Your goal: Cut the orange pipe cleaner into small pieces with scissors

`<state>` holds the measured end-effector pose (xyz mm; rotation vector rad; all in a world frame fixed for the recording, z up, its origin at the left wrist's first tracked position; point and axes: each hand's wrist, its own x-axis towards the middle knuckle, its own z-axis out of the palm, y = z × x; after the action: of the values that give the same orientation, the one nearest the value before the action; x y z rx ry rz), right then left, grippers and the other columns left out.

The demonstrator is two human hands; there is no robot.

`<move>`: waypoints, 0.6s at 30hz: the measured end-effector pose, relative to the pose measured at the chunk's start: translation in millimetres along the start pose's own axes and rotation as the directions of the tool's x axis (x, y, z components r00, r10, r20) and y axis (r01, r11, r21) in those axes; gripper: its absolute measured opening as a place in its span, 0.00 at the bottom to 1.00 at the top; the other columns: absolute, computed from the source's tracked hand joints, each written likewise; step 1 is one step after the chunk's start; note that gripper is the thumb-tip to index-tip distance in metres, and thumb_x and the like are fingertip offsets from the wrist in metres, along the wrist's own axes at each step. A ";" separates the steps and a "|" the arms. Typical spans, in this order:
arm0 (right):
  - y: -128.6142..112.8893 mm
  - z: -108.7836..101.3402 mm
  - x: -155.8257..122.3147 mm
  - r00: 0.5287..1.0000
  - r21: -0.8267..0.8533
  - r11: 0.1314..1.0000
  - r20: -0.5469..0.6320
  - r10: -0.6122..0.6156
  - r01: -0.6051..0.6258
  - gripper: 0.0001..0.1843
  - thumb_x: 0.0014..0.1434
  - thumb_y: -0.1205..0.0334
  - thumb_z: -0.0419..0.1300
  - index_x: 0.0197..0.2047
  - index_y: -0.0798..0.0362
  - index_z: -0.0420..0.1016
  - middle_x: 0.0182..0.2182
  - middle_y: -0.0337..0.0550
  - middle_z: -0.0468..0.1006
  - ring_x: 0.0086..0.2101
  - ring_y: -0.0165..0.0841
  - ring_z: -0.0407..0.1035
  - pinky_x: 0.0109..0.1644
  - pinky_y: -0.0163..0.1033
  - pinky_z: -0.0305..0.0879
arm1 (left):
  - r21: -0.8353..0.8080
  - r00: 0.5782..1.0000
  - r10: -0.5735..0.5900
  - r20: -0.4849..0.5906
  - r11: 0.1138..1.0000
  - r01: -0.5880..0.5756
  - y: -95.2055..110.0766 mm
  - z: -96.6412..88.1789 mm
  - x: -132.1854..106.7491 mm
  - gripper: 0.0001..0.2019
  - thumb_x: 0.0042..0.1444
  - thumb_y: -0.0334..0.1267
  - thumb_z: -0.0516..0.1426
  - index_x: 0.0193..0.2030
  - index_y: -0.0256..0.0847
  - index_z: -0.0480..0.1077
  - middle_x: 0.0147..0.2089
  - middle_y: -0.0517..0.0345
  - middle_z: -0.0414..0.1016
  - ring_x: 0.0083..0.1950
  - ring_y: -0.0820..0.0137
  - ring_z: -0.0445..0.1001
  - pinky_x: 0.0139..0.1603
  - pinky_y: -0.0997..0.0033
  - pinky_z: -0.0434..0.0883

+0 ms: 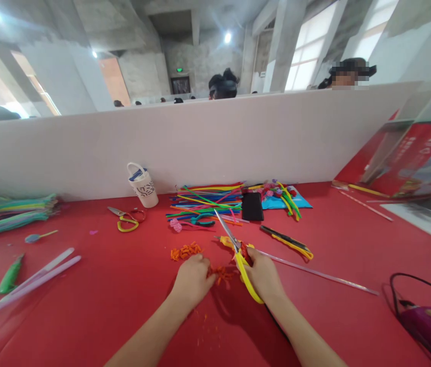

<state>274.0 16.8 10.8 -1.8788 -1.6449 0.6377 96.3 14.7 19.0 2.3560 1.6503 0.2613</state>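
Note:
My right hand (263, 272) is closed around scissors (246, 275) with yellow handles; their blades point up and away to the left. My left hand (193, 278) has its fingers curled in, with the tips against red-orange fuzzy bits (223, 275) on the table; what the fingers pinch is hidden. Just beyond the left hand lies a small pile of cut orange fuzzy pieces (185, 251). Behind the scissor blades is a yellow tool with a pointed tip (226, 241), partly covered.
Colourful pipe cleaners (204, 201), a black phone (252, 206) and a white cup (144, 188) stand along the white partition (200, 148). A utility knife (288, 242) and clear stick (322, 275) lie right. Other scissors (127, 221) and a green bottle (11, 275) are left.

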 end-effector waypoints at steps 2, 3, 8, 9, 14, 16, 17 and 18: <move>1.2 0.6 0.4 1.000 -0.014 1.000 0.004 -0.004 0.004 0.03 0.47 0.67 0.53 0.24 0.52 0.64 0.17 0.37 0.69 0.21 0.30 0.65 0.22 0.30 0.48 | -0.009 0.999 -0.017 -0.037 1.000 0.017 -8.8 -6.4 2.3 0.09 0.51 0.41 0.50 0.30 0.39 0.67 0.35 0.52 0.69 0.38 0.64 0.68 0.38 0.69 0.61; 1.9 1.2 0.7 1.000 -0.021 1.000 0.005 -0.002 0.002 0.03 0.47 0.67 0.53 0.25 0.52 0.65 0.17 0.37 0.69 0.21 0.30 0.65 0.22 0.31 0.48 | -0.016 0.998 -0.028 -0.048 0.999 0.028 -15.6 -11.5 3.0 0.09 0.52 0.41 0.49 0.30 0.40 0.67 0.35 0.53 0.69 0.38 0.65 0.68 0.38 0.70 0.62; 3.7 3.4 1.6 1.000 -0.055 0.998 0.003 -0.004 0.004 0.03 0.49 0.66 0.53 0.25 0.52 0.66 0.17 0.37 0.69 0.20 0.30 0.64 0.21 0.31 0.47 | -0.026 0.995 -0.063 -0.079 0.998 0.061 -45.0 -30.3 7.4 0.10 0.56 0.32 0.45 0.36 0.39 0.67 0.36 0.54 0.69 0.39 0.68 0.68 0.41 0.70 0.63; 3.2 3.3 1.4 1.000 -0.064 0.998 0.003 -0.008 0.008 0.03 0.49 0.65 0.53 0.25 0.52 0.66 0.17 0.37 0.69 0.20 0.30 0.64 0.22 0.31 0.47 | -0.030 0.997 -0.045 -0.065 0.999 0.043 -45.7 -29.7 9.9 0.10 0.55 0.32 0.46 0.36 0.39 0.68 0.37 0.54 0.69 0.39 0.69 0.68 0.42 0.70 0.63; -1.0 0.4 0.3 1.000 -0.105 0.994 0.008 -0.030 0.031 0.03 0.46 0.68 0.53 0.25 0.52 0.66 0.19 0.38 0.69 0.21 0.30 0.63 0.23 0.31 0.46 | -0.057 1.000 -0.009 0.002 0.998 0.009 -29.7 -13.6 31.0 0.13 0.55 0.37 0.51 0.46 0.38 0.64 0.47 0.51 0.67 0.43 0.66 0.69 0.42 0.59 0.68; -1.9 -0.4 0.3 0.999 -0.111 0.993 0.011 -0.037 0.038 0.03 0.46 0.68 0.53 0.26 0.52 0.67 0.20 0.38 0.70 0.22 0.30 0.63 0.23 0.31 0.47 | -0.075 1.000 -0.028 0.010 0.997 0.028 -23.4 -8.3 39.2 0.14 0.55 0.38 0.51 0.49 0.39 0.63 0.49 0.50 0.66 0.44 0.66 0.69 0.41 0.58 0.68; -2.0 -0.5 0.3 0.999 -0.113 0.993 0.012 -0.039 0.040 0.03 0.46 0.68 0.53 0.26 0.52 0.67 0.20 0.38 0.70 0.23 0.30 0.63 0.23 0.31 0.47 | -0.086 0.999 -0.039 0.012 0.996 0.040 -21.4 -6.7 42.2 0.14 0.55 0.38 0.51 0.49 0.39 0.63 0.49 0.50 0.66 0.44 0.66 0.69 0.41 0.59 0.68; -1.9 -0.4 0.3 0.999 -0.114 0.993 0.012 -0.041 0.042 0.03 0.46 0.68 0.53 0.26 0.52 0.67 0.20 0.38 0.70 0.23 0.30 0.63 0.24 0.30 0.47 | -0.097 0.999 -0.050 0.011 0.994 0.051 -20.3 -5.7 44.4 0.14 0.55 0.38 0.51 0.48 0.39 0.63 0.49 0.50 0.66 0.44 0.66 0.68 0.41 0.59 0.68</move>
<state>272.9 17.3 12.5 -1.9184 -1.7553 0.5473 91.7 63.6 18.3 2.2379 1.6522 0.3138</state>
